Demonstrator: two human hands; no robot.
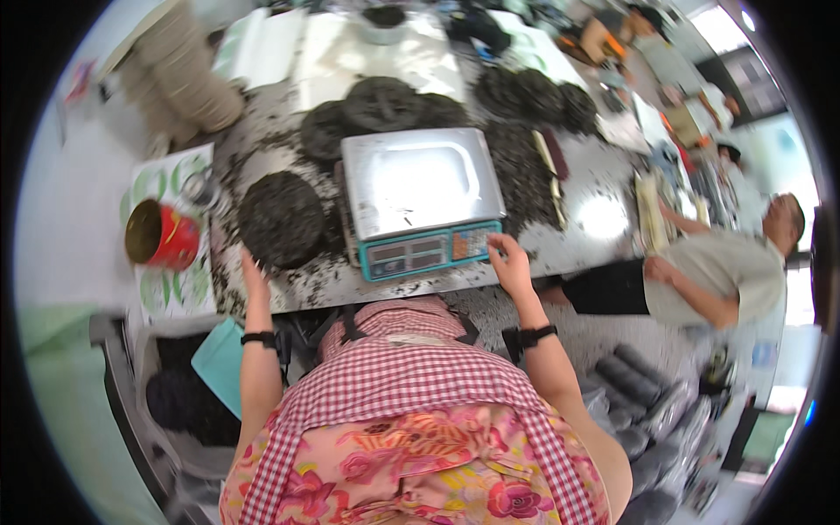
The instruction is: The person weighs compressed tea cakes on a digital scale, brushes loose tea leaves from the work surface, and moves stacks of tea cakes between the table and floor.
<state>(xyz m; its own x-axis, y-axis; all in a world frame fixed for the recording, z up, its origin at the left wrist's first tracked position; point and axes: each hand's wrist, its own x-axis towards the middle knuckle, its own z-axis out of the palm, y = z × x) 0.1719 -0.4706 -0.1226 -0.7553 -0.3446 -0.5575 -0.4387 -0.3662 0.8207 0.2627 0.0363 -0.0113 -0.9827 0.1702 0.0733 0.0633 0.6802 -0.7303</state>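
Observation:
A digital scale (424, 184) with a bare steel pan and a teal front stands at the table's front edge. My right hand (512, 267) is at the right end of its keypad, fingers bent and apart, holding nothing. Left of the scale lies a dark round cake of pressed leaves (281, 219). By the near left edge of that cake, my left hand (255, 273) has its fingers stretched out and grips nothing; whether it touches the cake I cannot tell.
More dark cakes (381, 105) lie behind the scale, with loose dark leaves (516, 175) to its right. A red tin (164, 236) and a leaning stack of beige round pieces (175, 74) are on the left. A person (717, 276) stands at the right; others work farther back.

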